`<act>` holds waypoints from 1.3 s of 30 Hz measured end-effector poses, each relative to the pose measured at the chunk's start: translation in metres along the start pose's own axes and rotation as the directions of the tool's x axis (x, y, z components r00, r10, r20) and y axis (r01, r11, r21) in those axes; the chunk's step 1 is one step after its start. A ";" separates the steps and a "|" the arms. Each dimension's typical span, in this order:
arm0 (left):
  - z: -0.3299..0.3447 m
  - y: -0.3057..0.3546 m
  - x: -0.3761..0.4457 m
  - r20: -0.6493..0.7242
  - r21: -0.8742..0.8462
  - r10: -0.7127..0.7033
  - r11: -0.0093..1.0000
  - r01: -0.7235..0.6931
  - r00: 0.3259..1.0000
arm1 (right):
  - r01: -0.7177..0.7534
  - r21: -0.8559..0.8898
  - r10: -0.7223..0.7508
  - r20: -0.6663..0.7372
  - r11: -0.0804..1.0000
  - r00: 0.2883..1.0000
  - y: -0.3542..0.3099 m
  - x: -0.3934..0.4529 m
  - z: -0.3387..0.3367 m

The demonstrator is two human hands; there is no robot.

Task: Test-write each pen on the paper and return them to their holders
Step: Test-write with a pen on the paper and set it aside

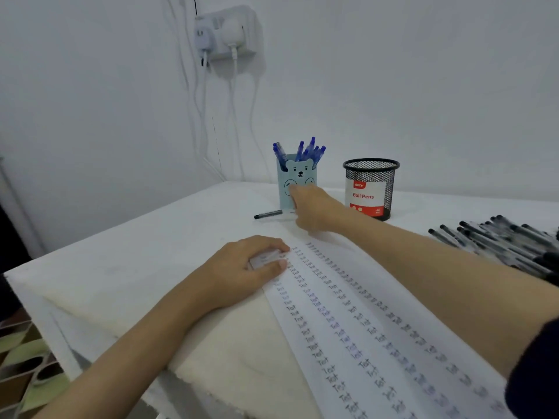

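Note:
A long white paper strip (363, 313) covered in rows of test writing runs across the cloth-covered table (157, 237). My left hand (242, 267) rests on the strip's far left edge, its fingers curled round a rolled bit of the paper. My right hand (311, 210) reaches forward to a black pen (267, 214) that lies flat on the table, and its fingertips close on the pen's right end. Just behind stands a blue bear pen holder (298, 179) with several blue pens (305, 151). To its right is a black mesh holder (370, 187) labelled Ball Pens.
A heap of black pens (508, 240) lies at the table's right edge. White cables hang from a wall socket (225, 34) behind the table. The table's left edge drops off towards a patterned floor (27, 358).

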State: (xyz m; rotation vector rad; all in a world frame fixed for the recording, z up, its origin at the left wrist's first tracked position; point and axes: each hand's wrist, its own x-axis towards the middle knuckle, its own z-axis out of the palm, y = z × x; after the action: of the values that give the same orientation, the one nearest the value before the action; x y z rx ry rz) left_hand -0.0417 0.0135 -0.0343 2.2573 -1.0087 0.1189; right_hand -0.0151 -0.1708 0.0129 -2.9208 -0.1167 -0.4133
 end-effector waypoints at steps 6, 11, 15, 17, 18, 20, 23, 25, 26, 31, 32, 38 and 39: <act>-0.002 0.002 0.000 0.037 0.029 -0.036 0.999 0.035 0.999 | -0.139 0.526 0.111 0.085 0.839 0.990 -0.016 -0.044 -0.055; -0.004 0.011 -0.005 0.013 0.083 -0.017 0.996 0.016 1.000 | -0.224 0.621 0.191 0.120 0.752 0.974 -0.026 -0.104 -0.083; -0.006 0.027 -0.014 -0.053 0.094 0.030 0.995 -0.025 0.998 | -0.235 0.736 0.319 0.027 0.635 0.947 -0.028 -0.125 -0.088; -0.003 0.045 -0.021 -0.028 0.052 0.037 0.998 -0.036 0.999 | -0.228 0.789 0.361 0.009 0.570 0.933 -0.029 -0.139 -0.095; -0.001 0.053 -0.025 0.003 0.042 0.040 0.998 -0.041 0.999 | -0.229 0.802 0.358 0.020 0.552 0.933 -0.029 -0.145 -0.099; 0.006 0.069 -0.032 0.082 0.013 0.056 0.998 -0.058 0.995 | -0.244 0.823 0.320 0.080 0.513 0.944 -0.025 -0.160 -0.105; 0.017 0.092 -0.040 0.170 -0.013 0.097 0.995 -0.097 0.981 | -0.192 0.884 0.308 0.058 0.426 0.950 -0.011 -0.182 -0.106; 0.025 0.104 -0.042 0.202 0.005 0.110 0.994 -0.113 0.973 | -0.163 0.937 0.325 0.058 0.308 0.944 -0.001 -0.198 -0.103; 0.029 0.109 -0.042 0.212 0.015 0.114 0.993 -0.120 0.970 | -0.180 0.953 0.313 0.098 0.245 0.945 0.004 -0.205 -0.101; 0.046 0.118 -0.041 0.215 0.017 0.104 0.994 -0.110 0.971 | -0.355 0.875 0.292 0.263 0.328 0.920 0.016 -0.238 -0.085; 0.048 0.118 -0.042 0.212 0.012 0.103 0.994 -0.108 0.972 | -0.349 0.874 0.293 0.255 0.338 0.922 0.017 -0.242 -0.080; 0.051 0.116 -0.045 0.191 -0.005 0.105 0.994 -0.106 0.976 | -0.215 0.848 0.426 -0.013 0.484 0.905 0.015 -0.255 -0.059; 0.051 0.116 -0.045 0.190 -0.008 0.105 0.994 -0.105 0.976 | -0.213 0.833 0.434 -0.037 0.512 0.900 0.015 -0.256 -0.057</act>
State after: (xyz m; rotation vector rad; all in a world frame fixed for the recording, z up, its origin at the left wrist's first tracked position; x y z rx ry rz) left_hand -0.1631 -0.0453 -0.0279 2.2494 -1.2288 -0.0521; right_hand -0.2737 -0.2095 -0.0078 -1.8723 0.2324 -0.4790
